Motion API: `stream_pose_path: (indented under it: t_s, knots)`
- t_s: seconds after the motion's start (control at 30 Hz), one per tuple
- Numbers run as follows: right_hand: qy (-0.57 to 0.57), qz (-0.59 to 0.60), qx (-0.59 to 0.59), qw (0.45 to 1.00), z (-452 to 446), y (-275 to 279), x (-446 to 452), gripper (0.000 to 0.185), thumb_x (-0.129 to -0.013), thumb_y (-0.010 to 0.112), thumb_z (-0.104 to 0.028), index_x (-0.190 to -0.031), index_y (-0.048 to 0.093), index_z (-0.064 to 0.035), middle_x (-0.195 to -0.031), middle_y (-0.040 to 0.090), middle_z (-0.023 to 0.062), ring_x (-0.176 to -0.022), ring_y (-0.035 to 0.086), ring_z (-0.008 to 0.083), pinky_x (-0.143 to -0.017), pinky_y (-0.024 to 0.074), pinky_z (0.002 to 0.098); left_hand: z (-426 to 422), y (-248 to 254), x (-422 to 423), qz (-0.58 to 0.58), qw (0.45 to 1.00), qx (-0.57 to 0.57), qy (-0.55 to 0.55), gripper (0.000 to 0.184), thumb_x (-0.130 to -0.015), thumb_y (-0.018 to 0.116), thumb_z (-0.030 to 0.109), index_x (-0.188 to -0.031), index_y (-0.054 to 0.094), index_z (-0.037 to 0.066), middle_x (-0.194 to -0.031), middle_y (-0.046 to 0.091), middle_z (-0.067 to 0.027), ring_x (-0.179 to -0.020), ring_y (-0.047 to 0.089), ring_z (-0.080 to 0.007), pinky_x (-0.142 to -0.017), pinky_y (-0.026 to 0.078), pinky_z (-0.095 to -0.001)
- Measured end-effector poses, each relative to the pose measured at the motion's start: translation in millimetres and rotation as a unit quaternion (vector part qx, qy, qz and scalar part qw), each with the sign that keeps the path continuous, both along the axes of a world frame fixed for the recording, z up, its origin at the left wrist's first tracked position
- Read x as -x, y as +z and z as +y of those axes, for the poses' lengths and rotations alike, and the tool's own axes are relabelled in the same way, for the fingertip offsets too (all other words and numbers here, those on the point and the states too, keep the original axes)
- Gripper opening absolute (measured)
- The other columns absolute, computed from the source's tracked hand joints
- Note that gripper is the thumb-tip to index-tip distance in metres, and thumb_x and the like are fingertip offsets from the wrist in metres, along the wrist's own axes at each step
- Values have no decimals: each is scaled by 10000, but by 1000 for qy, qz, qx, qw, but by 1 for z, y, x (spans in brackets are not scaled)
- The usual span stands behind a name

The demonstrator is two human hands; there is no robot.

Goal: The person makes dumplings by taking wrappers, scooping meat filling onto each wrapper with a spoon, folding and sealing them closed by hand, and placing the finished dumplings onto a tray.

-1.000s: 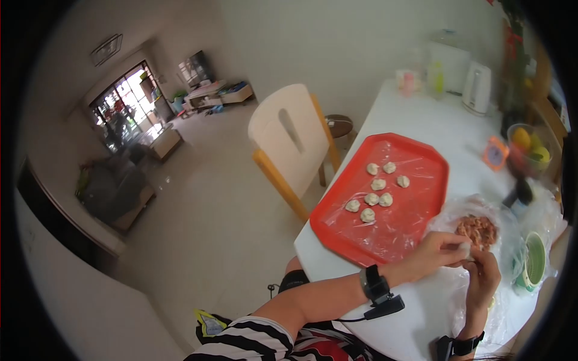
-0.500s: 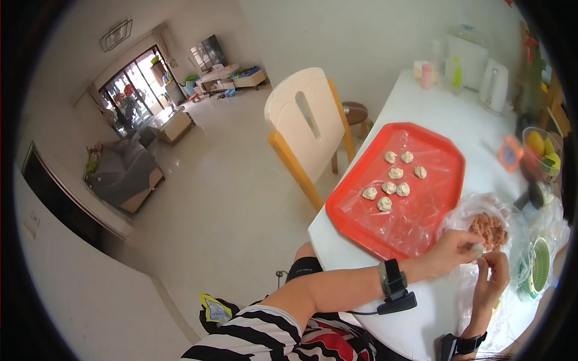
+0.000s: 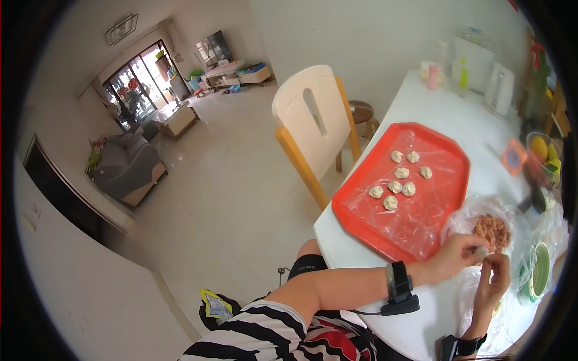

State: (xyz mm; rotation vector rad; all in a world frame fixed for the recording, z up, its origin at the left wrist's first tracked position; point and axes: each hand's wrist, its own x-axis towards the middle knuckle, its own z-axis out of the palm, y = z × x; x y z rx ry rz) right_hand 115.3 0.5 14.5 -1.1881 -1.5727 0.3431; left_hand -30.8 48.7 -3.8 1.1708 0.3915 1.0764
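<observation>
Over the table's near right side, my left hand pinches a small pale dumpling between thumb and fingers. From below, my right hand meets it, fingertips pressed together at the dumpling's lower edge; its exact grip is partly hidden. Just behind the hands, minced meat filling lies in a clear plastic bag. To the left is a red tray lined with clear film, with several finished pale dumplings grouped on its middle and far part.
A green basket and plastic bags stand at the right edge. Behind are a fruit bowl, an orange-framed object, a white kettle and bottles. A chair stands against the table's left side.
The view has shifted slightly, so the tray and table appear a little further right. Both hands stay together at the dumpling, with only small finger movement.
</observation>
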Motion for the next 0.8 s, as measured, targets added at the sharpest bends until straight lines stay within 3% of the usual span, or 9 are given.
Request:
stream_pose_path:
  t_s: [0.27,0.47,0.8]
  knots:
    - [20,154,53,986,2,-5,-5,79,-881,573,26,-898,517,-27,-791,518,-5,-632,460,36,-571,377,174,-5,-3,-3,11,999,-23,34,327,-904,541,-48,-1231,550,-46,-1089,623,-99,-1013,588,-119,-860,506,-253]
    - [34,254,101,961,7,-6,2,75,-890,617,-32,-896,543,-21,-760,555,15,-591,492,58,-540,390,185,-3,-5,-4,-8,998,-23,57,323,-926,521,-23,-1246,519,-66,-1084,615,-90,-987,587,-112,-845,504,-249]
    - [56,259,110,958,11,-21,-5,121,-897,636,-92,-827,554,-37,-723,554,5,-582,481,59,-530,380,194,-4,-10,-7,-13,997,-33,61,304,-937,508,-19,-1237,522,-70,-1107,606,-99,-1015,589,-135,-855,501,-263]
